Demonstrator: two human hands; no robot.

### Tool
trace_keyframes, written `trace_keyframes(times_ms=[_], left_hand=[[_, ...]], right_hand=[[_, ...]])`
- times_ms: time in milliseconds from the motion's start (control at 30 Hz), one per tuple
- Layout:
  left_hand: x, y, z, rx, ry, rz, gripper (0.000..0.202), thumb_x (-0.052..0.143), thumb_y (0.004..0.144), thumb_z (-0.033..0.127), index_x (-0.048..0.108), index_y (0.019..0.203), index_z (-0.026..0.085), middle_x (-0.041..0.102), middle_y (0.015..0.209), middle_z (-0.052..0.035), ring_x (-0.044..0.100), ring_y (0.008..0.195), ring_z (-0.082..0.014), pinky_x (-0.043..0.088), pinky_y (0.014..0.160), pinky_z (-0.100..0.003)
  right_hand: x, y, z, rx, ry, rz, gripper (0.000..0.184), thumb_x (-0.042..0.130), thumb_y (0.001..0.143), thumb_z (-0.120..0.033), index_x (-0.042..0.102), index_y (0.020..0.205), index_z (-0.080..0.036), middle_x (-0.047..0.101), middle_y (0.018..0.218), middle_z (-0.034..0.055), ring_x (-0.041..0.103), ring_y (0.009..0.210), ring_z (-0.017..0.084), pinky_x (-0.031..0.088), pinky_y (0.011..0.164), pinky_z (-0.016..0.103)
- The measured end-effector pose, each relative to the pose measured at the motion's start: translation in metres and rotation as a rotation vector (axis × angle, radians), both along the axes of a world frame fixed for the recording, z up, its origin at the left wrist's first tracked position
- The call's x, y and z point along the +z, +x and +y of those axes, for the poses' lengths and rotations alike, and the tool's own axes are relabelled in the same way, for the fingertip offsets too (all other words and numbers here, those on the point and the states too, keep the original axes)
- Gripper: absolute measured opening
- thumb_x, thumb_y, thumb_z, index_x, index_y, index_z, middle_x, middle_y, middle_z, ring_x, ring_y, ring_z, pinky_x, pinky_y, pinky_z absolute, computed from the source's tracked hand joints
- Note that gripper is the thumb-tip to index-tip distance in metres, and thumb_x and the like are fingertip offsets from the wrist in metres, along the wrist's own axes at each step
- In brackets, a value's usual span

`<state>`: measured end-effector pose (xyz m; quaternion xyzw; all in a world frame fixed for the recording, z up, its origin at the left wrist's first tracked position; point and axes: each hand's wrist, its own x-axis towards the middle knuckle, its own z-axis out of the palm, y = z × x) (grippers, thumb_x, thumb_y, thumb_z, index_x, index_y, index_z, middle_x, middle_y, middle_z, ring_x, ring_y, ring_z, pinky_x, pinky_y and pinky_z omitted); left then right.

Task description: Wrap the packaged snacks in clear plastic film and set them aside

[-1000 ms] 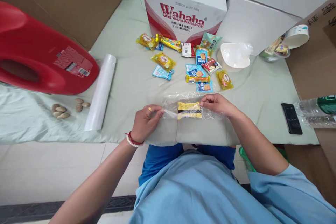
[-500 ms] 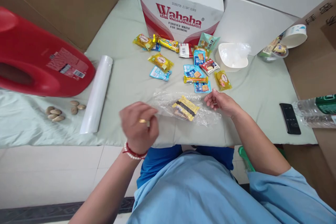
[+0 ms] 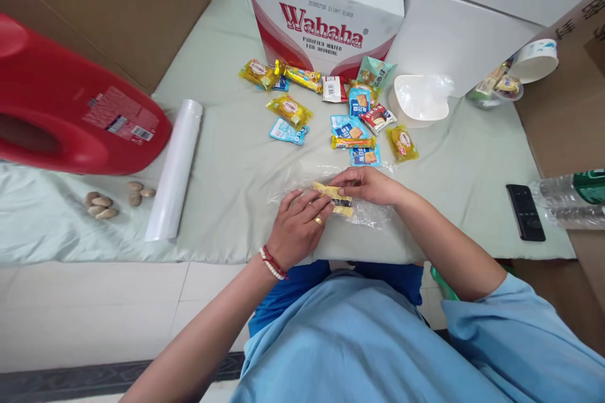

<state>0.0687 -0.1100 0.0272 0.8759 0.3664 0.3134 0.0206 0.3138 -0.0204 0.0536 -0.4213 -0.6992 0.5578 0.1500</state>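
A yellow snack packet (image 3: 343, 206) with a black band lies on crumpled clear plastic film (image 3: 373, 213) near the table's front edge. My left hand (image 3: 302, 223), wearing a ring and bracelets, lies with fingers stretched out over the film and the packet's left part. From the right, my right hand (image 3: 371, 186) has its thumb and bent fingers at the packet's upper edge, gripping it. Both hands partly cover the packet. Just beyond them lie a thin yellow snack stick (image 3: 352, 142) and a blue snack packet (image 3: 365, 155).
Wrapped snacks are spread before a Wahaha carton (image 3: 326, 25). A white bowl (image 3: 418, 101) stands right of them. On the left are a film roll (image 3: 174, 170), several brown stones (image 3: 100, 204) and a big red jug (image 3: 85, 107). A black remote (image 3: 524, 213) and plastic bottles (image 3: 562, 192) lie right.
My left hand has moved right and down onto the film and packet, its fingers straightening. My right hand has shifted left onto the packet, which is now partly covered.
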Motion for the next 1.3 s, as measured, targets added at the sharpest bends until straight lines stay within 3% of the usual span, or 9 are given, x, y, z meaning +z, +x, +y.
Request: trace_keyframes(times_ms=[233, 333, 467, 600, 733, 833, 933, 1100, 1300], left_hand=[[0.001, 0.014, 0.01, 0.065, -0.068, -0.03, 0.029, 0.06, 0.102, 0.022, 0.069, 0.129, 0.024, 0.075, 0.132, -0.0066, 0.063, 0.131, -0.0284, 0.042, 0.113, -0.049], [0.002, 0.018, 0.017, 0.048, -0.102, -0.037, 0.027, 0.058, 0.103, 0.023, 0.071, 0.126, 0.024, 0.076, 0.13, -0.0068, 0.062, 0.132, -0.0284, 0.041, 0.114, -0.05], [-0.001, 0.019, 0.023, 0.054, -0.126, -0.065, 0.026, 0.058, 0.104, 0.023, 0.072, 0.126, 0.023, 0.077, 0.128, -0.0065, 0.064, 0.126, -0.0275, 0.042, 0.108, -0.049], [-0.002, 0.02, 0.025, 0.072, -0.14, -0.084, 0.024, 0.058, 0.104, 0.023, 0.073, 0.122, 0.023, 0.078, 0.124, -0.0063, 0.065, 0.118, -0.0267, 0.044, 0.102, -0.047], [0.005, 0.025, 0.025, 0.107, -0.142, -0.076, 0.021, 0.057, 0.104, 0.023, 0.076, 0.112, 0.024, 0.078, 0.116, -0.0072, 0.062, 0.118, -0.0272, 0.042, 0.1, -0.047], [0.01, 0.029, 0.024, 0.187, -0.098, -0.022, 0.019, 0.058, 0.104, 0.025, 0.076, 0.1, 0.024, 0.074, 0.104, -0.009, 0.059, 0.108, -0.0278, 0.041, 0.089, -0.044], [0.013, 0.031, 0.023, 0.212, -0.1, 0.033, 0.019, 0.058, 0.104, 0.026, 0.075, 0.095, 0.024, 0.067, 0.087, -0.0074, 0.055, 0.092, -0.0264, 0.034, 0.077, -0.042], [0.011, 0.033, 0.024, 0.186, -0.087, 0.084, 0.022, 0.055, 0.105, 0.024, 0.074, 0.094, 0.021, 0.063, 0.074, -0.0056, 0.053, 0.081, -0.0258, 0.03, 0.073, -0.042], [0.01, 0.036, 0.023, 0.174, -0.189, 0.078, 0.021, 0.055, 0.104, 0.022, 0.076, 0.1, 0.02, 0.067, 0.073, -0.0071, 0.059, 0.082, -0.0277, 0.033, 0.071, -0.042]], right_hand=[[0.029, 0.01, -0.012, -0.116, 0.031, -0.108, 0.051, 0.063, 0.094, -0.065, 0.077, 0.11, -0.019, 0.076, 0.101, 0.0056, 0.067, 0.095, 0.022, 0.052, 0.085, 0.033], [0.032, 0.02, -0.019, -0.061, -0.051, -0.172, 0.048, 0.076, 0.083, -0.061, 0.075, 0.103, -0.017, 0.07, 0.083, 0.0023, 0.061, 0.077, 0.017, 0.047, 0.071, 0.029], [0.023, 0.034, -0.016, -0.017, -0.091, -0.252, 0.032, 0.069, 0.087, -0.05, 0.072, 0.089, -0.018, 0.065, 0.072, 0.0002, 0.051, 0.064, 0.014, 0.04, 0.062, 0.028], [0.021, 0.037, 0.014, -0.069, 0.2, -0.433, 0.023, 0.063, 0.094, -0.037, 0.074, 0.085, -0.018, 0.072, 0.08, 0.0046, 0.058, 0.072, 0.018, 0.041, 0.07, 0.032], [0.017, 0.01, 0.054, -0.013, 0.542, -0.574, 0.018, 0.062, 0.096, -0.028, 0.076, 0.1, -0.019, 0.076, 0.1, 0.0096, 0.065, 0.095, 0.026, 0.046, 0.083, 0.036], [0.005, -0.016, 0.07, 0.013, 0.625, -0.71, 0.034, 0.07, 0.094, -0.033, 0.073, 0.123, -0.016, 0.072, 0.125, 0.0173, 0.059, 0.12, 0.034, 0.047, 0.096, 0.043], [-0.007, -0.03, 0.075, -0.05, 0.589, -0.79, 0.04, 0.074, 0.092, -0.035, 0.071, 0.126, -0.015, 0.071, 0.127, 0.0193, 0.058, 0.121, 0.036, 0.047, 0.097, 0.044], [-0.008, -0.02, 0.082, 0.009, 0.487, -0.631, 0.011, 0.065, 0.091, -0.024, 0.073, 0.092, -0.016, 0.073, 0.097, 0.0108, 0.062, 0.1, 0.026, 0.043, 0.097, 0.038], [0.025, -0.007, 0.071, 0.016, 0.421, -0.369, 0.015, 0.056, 0.095, -0.031, 0.064, 0.092, -0.018, 0.066, 0.082, 0.0029, 0.057, 0.077, 0.019, 0.041, 0.073, 0.03]])
